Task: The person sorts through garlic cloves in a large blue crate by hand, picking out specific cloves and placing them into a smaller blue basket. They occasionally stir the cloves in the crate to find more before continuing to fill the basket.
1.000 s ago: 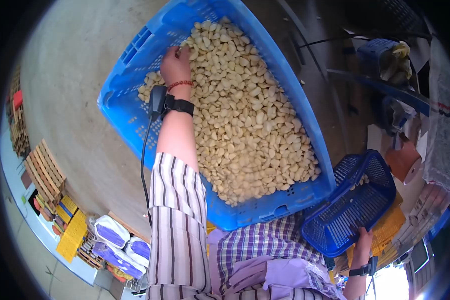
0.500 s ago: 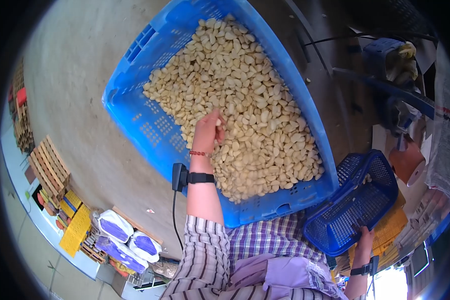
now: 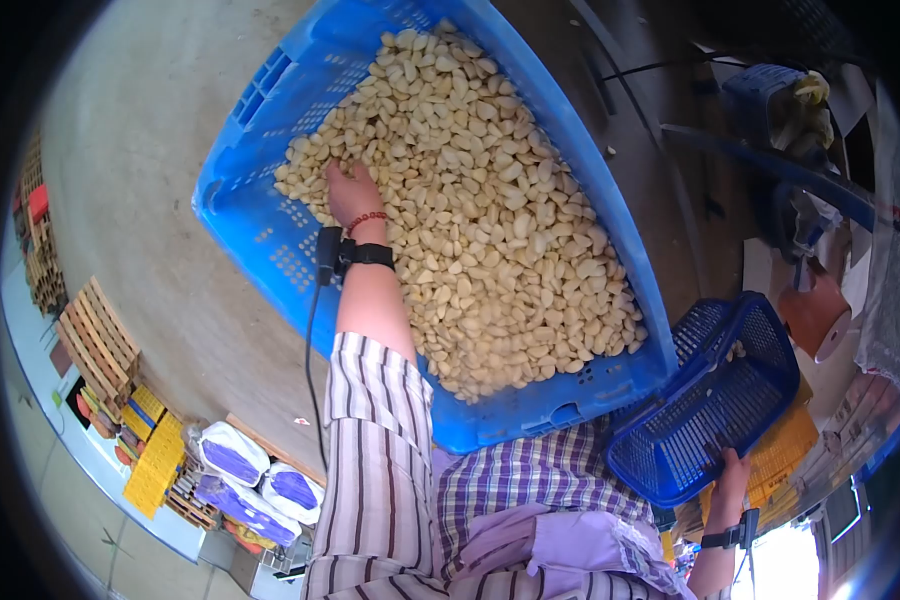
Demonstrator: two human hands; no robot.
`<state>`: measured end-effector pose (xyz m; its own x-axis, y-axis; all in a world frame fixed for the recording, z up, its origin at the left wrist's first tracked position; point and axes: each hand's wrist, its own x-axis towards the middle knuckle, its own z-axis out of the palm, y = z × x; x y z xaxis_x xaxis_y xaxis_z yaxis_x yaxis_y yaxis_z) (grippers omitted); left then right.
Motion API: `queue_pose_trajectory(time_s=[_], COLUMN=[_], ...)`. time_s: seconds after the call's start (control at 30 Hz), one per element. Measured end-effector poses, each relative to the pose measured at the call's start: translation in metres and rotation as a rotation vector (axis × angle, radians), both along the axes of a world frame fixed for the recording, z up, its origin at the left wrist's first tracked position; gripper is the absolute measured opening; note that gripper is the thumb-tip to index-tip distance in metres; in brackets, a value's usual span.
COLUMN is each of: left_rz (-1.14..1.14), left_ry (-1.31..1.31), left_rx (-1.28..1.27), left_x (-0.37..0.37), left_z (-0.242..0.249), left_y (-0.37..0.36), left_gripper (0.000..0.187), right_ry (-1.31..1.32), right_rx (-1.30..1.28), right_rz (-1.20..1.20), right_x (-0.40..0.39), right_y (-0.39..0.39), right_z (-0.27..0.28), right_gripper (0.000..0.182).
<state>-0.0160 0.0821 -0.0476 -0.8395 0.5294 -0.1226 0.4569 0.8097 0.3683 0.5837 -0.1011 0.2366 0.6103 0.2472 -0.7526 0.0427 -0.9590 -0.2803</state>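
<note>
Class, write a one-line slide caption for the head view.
A person's left grip among pale pieces in a large blue crate, the right grip on a darker blue basket.

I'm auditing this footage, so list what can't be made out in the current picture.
- Head view: whether the left hand holds a pale piece; the hand itself hides its grasp.
- Head view: the far end of the large blue crate, cut off by the top edge.
- Head view: how many bits lie in the small blue basket; too small.
</note>
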Motion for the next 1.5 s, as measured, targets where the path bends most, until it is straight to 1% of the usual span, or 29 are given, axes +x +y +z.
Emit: queue_pose_trajectory(time_s=[0.03, 0.07, 0.1, 0.17, 0.2, 0.3, 0.33, 0.37, 0.43, 0.47, 0.5, 0.57, 0.6, 0.63, 0.7, 0.77, 0.83, 0.9, 0.97, 1.03, 1.1, 1.17, 1.23, 1.3, 1.37, 1.43, 1.5], left_rz=[-0.093, -0.113, -0.116, -0.077, -0.118, -0.127, -0.133, -0.134, -0.311, -0.376, -0.373, -0.291, -0.28, -0.278, -0.31, -0.349, -0.428, -0.422, -0.414, -0.425, -0.41, -0.398, -0.389, -0.404, -0.421, -0.406, -0.394], left_ry=[0.049, 0.011, 0.014, -0.023, 0.001, -0.038, 0.014, 0.014, -0.1, -0.048, -0.052, -0.024, -0.056, -0.052, -0.098, -0.11, -0.137, -0.179, -0.22, -0.156, -0.141, -0.127, -0.156, -0.152, -0.152, -0.031, -0.042], left_rx=[-0.109, -0.191, -0.192, -0.346, -0.349, -0.417, -0.308, -0.308, -0.106, -0.2, -0.205, -0.261, -0.32, -0.319, -0.455, -0.447, -0.42, -0.413, -0.406, -0.366, -0.378, -0.383, -0.335, -0.362, -0.391, -0.372, -0.332], left_x=[-0.007, -0.008, -0.003, 0.01, 0.003, 0.009, 0.023, 0.033, 0.053, 0.062, 0.068, 0.076, 0.078, 0.08, 0.081, 0.072, 0.066, 0.058, 0.055, 0.06, 0.067, 0.068, 0.062, 0.06, 0.065, 0.072, 0.074], left_z=[-0.003, 0.009, 0.021, 0.041, 0.03, 0.029, 0.035, 0.037, 0.039, 0.037, 0.032, 0.023, 0.022, 0.024, 0.027, 0.025, 0.024, 0.018, 0.013, 0.016, 0.022, 0.022, 0.017, 0.012, 0.014, 0.014, 0.015], left_y=[0.0, 0.002, 0.003, 0.003, -0.009, -0.023, -0.027, -0.026, -0.027, -0.022, -0.02, -0.009, -0.003, 0.002, 0.009, 0.012, 0.014, 0.017, 0.013, 0.013, 0.013, 0.014, 0.011, 0.013, 0.012, 0.009, 0.008], left_gripper=[0.036, 0.036, 0.036, 0.035, 0.033, 0.034, 0.037, 0.037, 0.038, 0.037, 0.037, 0.045, 0.048, 0.048, 0.047, 0.048, 0.044, 0.043, 0.043, 0.04, 0.039, 0.038, 0.041, 0.039, 0.038, 0.036, 0.036], right_ry=[-0.004, 0.019, 0.043, 0.023, 0.0, -0.049, -0.048, -0.013, 0.017, 0.002, -0.011, 0.006, 0.022, 0.026, -0.013, -0.009, -0.009, -0.043, -0.027, -0.01, 0.066, 0.039, 0.012, -0.035, 0.004, 0.042, 0.026], right_rx=[0.0, 0.014, 0.029, 0.036, 0.039, -0.001, 0.0, 0.008, 0.01, -0.004, -0.019, -0.023, -0.023, -0.021, -0.028, -0.021, -0.019, -0.053, -0.057, -0.055, -0.024, -0.025, -0.033, 0.006, 0.015, 0.034, -0.005], right_rz=[-0.003, 0.016, 0.036, 0.048, 0.063, 0.048, 0.046, 0.058, 0.072, 0.058, 0.043, 0.045, 0.046, 0.047, 0.057, 0.061, 0.064, 0.068, 0.056, 0.046, 0.065, 0.072, 0.078, 0.065, 0.065, 0.062, 0.09], right_x=[0.005, 0.01, 0.014, 0.016, 0.016, -0.001, 0.001, 0.004, 0.006, 0.002, -0.003, -0.009, -0.011, -0.01, -0.004, 0.006, 0.004, -0.002, -0.007, -0.006, 0.002, 0.002, -0.001, -0.007, 0.005, 0.007, 0.003], right_y=[-0.004, -0.009, -0.013, -0.016, -0.016, -0.001, -0.002, -0.004, -0.005, 0.0, 0.004, 0.011, 0.013, 0.012, 0.006, -0.003, -0.004, 0.001, 0.004, 0.004, 0.0, 0.001, 0.002, 0.005, -0.003, -0.003, 0.0], right_z=[0.0, -0.003, -0.005, -0.008, -0.009, -0.003, -0.004, -0.005, -0.005, -0.003, -0.002, 0.001, 0.001, 0.0, -0.004, -0.009, -0.01, -0.008, -0.006, -0.005, -0.006, -0.006, -0.005, -0.006, -0.008, -0.007, -0.003], right_gripper=[0.039, 0.039, 0.039, 0.039, 0.039, 0.039, 0.039, 0.04, 0.041, 0.042, 0.044, 0.045, 0.046, 0.046, 0.047, 0.045, 0.043, 0.048, 0.048, 0.049, 0.05, 0.05, 0.05, 0.048, 0.047, 0.046, 0.044])
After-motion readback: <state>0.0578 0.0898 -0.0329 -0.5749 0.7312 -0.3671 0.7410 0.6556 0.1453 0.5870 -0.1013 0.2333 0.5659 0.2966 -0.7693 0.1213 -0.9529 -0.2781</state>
